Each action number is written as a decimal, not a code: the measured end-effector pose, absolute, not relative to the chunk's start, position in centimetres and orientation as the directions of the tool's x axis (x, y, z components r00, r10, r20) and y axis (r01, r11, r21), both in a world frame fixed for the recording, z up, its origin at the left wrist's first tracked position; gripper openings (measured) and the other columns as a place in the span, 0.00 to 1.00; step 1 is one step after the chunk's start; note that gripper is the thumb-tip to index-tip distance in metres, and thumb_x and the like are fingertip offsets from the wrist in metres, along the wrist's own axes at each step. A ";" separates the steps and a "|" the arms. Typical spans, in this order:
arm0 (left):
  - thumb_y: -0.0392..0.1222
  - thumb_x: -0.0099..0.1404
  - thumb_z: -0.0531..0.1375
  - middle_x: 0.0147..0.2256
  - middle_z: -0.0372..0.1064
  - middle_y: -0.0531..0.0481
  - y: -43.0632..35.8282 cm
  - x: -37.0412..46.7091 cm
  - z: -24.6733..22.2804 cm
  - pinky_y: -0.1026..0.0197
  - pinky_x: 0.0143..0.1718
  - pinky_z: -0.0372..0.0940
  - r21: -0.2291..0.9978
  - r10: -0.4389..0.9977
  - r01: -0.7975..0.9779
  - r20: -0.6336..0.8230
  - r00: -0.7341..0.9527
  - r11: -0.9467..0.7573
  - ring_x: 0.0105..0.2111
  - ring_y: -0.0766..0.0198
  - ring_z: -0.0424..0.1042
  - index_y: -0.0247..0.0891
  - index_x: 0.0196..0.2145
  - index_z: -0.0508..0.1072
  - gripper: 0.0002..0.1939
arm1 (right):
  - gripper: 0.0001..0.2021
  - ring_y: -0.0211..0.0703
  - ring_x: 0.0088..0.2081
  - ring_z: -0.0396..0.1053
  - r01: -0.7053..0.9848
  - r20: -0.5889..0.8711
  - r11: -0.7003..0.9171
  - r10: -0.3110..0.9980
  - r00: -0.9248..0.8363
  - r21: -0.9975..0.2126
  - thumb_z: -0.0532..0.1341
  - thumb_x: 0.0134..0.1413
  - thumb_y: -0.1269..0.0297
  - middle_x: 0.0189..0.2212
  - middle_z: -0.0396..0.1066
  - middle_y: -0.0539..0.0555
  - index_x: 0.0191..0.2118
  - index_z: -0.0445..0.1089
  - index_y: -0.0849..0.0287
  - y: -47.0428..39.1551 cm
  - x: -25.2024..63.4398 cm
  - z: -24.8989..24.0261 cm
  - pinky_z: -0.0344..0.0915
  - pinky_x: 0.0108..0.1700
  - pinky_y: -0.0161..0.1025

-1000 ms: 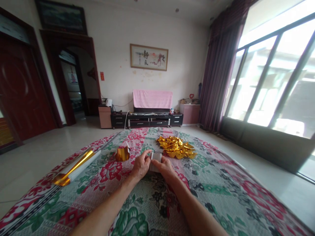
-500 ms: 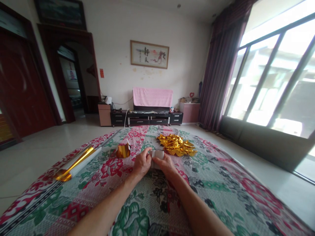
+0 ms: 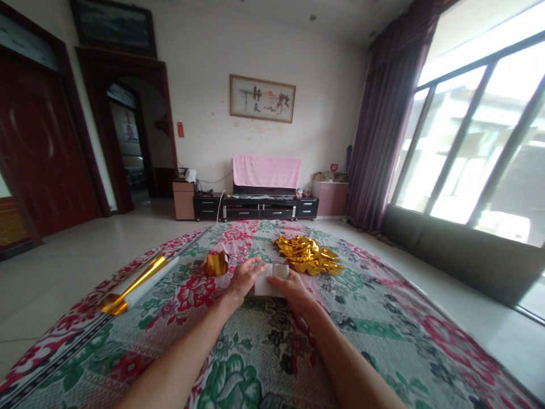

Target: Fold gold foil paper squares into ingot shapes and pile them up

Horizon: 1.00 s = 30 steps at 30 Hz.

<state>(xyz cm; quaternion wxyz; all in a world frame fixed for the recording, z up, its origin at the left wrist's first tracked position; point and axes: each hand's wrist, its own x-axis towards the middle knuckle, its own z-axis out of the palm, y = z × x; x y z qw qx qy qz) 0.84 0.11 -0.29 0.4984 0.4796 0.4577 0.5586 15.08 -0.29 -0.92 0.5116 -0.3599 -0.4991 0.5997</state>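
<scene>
A piece of white paper with creases lies between my hands over the floral cloth. My right hand grips its right part, the thumb pressed on top; the other fingers are mostly hidden. At the paper's left edge, my left hand has its fingers stretched out and apart, close to or touching it. Just beyond my right hand sits a pile of folded gold foil pieces. Left of my left hand stands a curled strip of gold foil paper with a white back.
A long roll of gold and white foil paper lies at the cloth's left side. Past the cloth's far edge stands a low black cabinet with a pink towel above it. Windows and a purple curtain are at right.
The white paper, earlier a small folded block held in both hands, now lies wider and flatter. My left fingers have loosened and spread. The view has shifted slightly.
</scene>
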 end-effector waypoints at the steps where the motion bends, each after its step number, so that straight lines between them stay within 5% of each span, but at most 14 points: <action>1: 0.49 0.45 0.65 0.26 0.70 0.51 0.0 0.8 -0.2 0.67 0.24 0.59 0.990 0.997 -0.126 0.069 -0.014 -0.070 0.23 0.68 0.66 0.32 0.41 0.69 0.27 | 0.21 0.37 0.22 0.63 -0.242 0.079 0.024 0.971 -0.224 -0.970 0.70 0.26 0.57 0.22 0.69 0.49 0.30 0.68 0.62 -0.3 15.1 -0.9 0.61 0.28 0.35; 10: 0.49 0.44 0.64 0.17 0.65 0.54 0.1 0.0 -0.5 0.67 0.19 0.54 0.999 0.997 -0.012 0.048 0.056 -0.047 0.17 0.70 0.60 0.32 0.25 0.72 0.16 | 0.21 0.35 0.23 0.62 -0.158 0.108 0.060 0.943 -0.314 -0.986 0.70 0.28 0.56 0.23 0.68 0.49 0.32 0.68 0.62 -0.5 15.1 -0.8 0.60 0.27 0.33; 22: 0.47 0.44 0.63 0.16 0.64 0.55 0.1 -0.5 -0.2 0.66 0.21 0.50 0.992 0.999 0.120 0.046 -0.002 -0.046 0.18 0.70 0.58 0.34 0.21 0.72 0.12 | 0.15 0.36 0.27 0.64 -0.179 0.094 0.031 0.931 -0.353 -0.983 0.63 0.40 0.54 0.26 0.69 0.48 0.34 0.70 0.59 -0.1 16.6 -0.9 0.60 0.28 0.31; 30: 0.50 0.47 0.61 0.16 0.63 0.55 0.6 -0.8 -0.9 0.67 0.19 0.49 0.983 0.993 0.165 0.092 -0.077 -0.078 0.18 0.70 0.57 0.34 0.23 0.72 0.15 | 0.16 0.36 0.26 0.64 -0.223 0.079 0.007 0.945 -0.318 -0.975 0.65 0.36 0.60 0.24 0.69 0.48 0.35 0.69 0.59 0.1 16.4 -0.9 0.60 0.29 0.32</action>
